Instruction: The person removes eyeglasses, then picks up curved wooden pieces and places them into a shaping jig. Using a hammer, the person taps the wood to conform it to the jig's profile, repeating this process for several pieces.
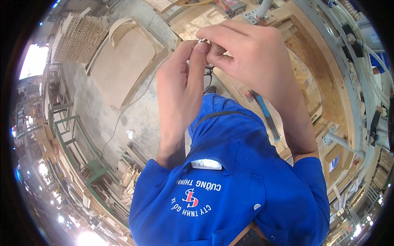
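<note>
Both my hands are raised in front of me, fingertips meeting. My left hand (178, 76) is closed, its thumb and forefinger pinching a small shiny metal piece (201, 40). Curled in from the other side, my right hand (256, 55) has its thumb and forefinger closed at that same piece. Fingers cover most of it, so its kind cannot be made out. Just under the fingertips a dark, thin-looped object (209, 71) shows in part. A tool with a blue and black handle (266, 110) lies on the wooden bench beside my right forearm.
The wooden bench with a framed recess (324, 78) runs along my right, with metal posts and air hoses (375, 53) beyond. On the floor to the left are a large pale board (121, 61), stacked wood strips (80, 37), a cable and a green metal frame (96, 168).
</note>
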Available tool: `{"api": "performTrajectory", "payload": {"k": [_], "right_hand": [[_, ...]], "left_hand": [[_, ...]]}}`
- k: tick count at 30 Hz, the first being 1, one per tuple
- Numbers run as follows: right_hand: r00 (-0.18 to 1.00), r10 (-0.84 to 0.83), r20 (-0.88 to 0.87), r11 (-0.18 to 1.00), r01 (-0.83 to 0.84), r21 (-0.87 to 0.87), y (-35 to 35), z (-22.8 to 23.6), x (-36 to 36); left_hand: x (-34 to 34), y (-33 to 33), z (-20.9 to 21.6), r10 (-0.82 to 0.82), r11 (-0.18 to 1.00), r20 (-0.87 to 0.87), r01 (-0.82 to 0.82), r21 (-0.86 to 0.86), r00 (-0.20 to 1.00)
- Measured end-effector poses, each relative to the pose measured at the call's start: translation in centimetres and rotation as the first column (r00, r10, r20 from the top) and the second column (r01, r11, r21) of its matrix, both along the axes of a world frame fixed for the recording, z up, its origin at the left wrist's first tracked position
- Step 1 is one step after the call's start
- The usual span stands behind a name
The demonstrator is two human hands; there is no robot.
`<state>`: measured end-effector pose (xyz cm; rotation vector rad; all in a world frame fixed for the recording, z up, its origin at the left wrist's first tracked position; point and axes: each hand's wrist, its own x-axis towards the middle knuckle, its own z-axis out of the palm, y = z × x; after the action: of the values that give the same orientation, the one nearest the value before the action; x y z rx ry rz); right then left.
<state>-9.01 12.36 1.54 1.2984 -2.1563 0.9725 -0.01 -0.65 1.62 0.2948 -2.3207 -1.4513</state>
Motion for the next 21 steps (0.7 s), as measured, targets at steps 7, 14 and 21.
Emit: {"api": "performTrajectory", "payload": {"k": [7,14,21], "right_hand": [[1.0,0.023,-0.011,1.0,-0.022,0.014,-0.15,-0.07,-0.34],[0.999,0.048,-0.016,0.999,-0.048,0.009,-0.42,-0.01,-0.34],[0.998,0.033,-0.059,0.999,-0.031,0.041,-0.51,-0.4,-0.48]], "left_hand": [[0.14,-0.66,-0.43,-0.031,0.999,0.048,0.03,0.024,0.998],[0.22,-0.44,-0.58,-0.011,0.997,0.0,0.011,0.08,1.0],[0.3,-0.56,-0.7,-0.012,0.997,0.036,0.009,0.08,0.999]]}}
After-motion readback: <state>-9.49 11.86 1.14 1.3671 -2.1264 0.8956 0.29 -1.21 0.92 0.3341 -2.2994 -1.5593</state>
